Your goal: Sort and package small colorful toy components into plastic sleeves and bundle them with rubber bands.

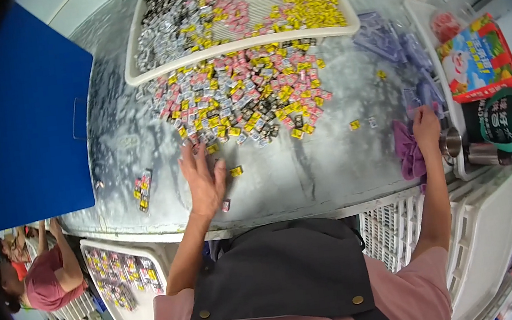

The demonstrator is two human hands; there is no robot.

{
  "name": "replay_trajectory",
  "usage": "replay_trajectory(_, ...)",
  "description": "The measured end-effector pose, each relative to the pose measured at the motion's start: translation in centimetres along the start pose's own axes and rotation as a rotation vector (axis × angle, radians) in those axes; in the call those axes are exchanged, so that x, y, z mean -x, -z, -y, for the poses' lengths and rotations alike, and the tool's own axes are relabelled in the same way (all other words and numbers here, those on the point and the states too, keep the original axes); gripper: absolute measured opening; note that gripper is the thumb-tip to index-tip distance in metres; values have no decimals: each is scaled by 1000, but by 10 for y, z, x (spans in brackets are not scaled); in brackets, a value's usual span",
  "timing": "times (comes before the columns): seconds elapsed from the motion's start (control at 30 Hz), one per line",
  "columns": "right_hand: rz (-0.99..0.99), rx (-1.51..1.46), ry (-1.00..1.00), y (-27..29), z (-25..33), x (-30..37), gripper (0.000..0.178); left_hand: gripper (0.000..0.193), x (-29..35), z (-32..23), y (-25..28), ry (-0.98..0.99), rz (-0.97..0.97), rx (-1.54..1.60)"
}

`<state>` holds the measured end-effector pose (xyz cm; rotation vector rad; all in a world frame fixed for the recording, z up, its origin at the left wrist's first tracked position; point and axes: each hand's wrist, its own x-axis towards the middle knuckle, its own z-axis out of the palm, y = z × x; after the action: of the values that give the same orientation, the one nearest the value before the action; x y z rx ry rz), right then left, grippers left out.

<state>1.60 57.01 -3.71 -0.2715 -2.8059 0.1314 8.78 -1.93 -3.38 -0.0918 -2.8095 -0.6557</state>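
Note:
My left hand (203, 182) lies palm down on the metal worktable, fingers spread, fingertips at the near edge of a loose pile of small wrapped pieces (241, 94) in yellow, pink, black and silver. A few yellow pieces (236, 171) lie beside it. At the table's right side, my right hand (427, 129) has its fingers closed on a translucent purple plastic box (413, 99); the grip is partly hidden. A crumpled purple cloth (406, 148) lies next to that wrist. More purple boxes (378, 37) are heaped farther back.
Beyond the pile stands a white tray (242, 45) of pieces sorted by colour. A blue panel (31, 123) rises at left. A steel cup (451, 142) and a colourful bag (480, 61) stand at right. Below left, another tray (97, 246) holds packed sets; a co-worker (53, 274) sits beyond.

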Motion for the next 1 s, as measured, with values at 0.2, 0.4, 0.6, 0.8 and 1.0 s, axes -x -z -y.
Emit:
replay_trajectory(0.2, -39, -334, 463, 56, 156, 52, 5, 76, 62, -14, 10, -103, 223, -87)
replay_trajectory(0.4, 291, -481, 938, 50, 263, 129, 12, 68, 23, -1, -14, -137, 127, -89)
replay_trajectory(0.6, 109, -578, 661, 18, 227, 91, 21, 61, 10, 7, -6, -201, 50, -83)
replay_trajectory(0.8, 199, -271, 225, 7, 140, 46, 33, 59, 14, -5, -3, -130, -28, -64)
replay_trajectory(1.0, 254, -549, 281, -12, 209, 61, 36, 47, -2, -17, 3, -84, -56, -60)
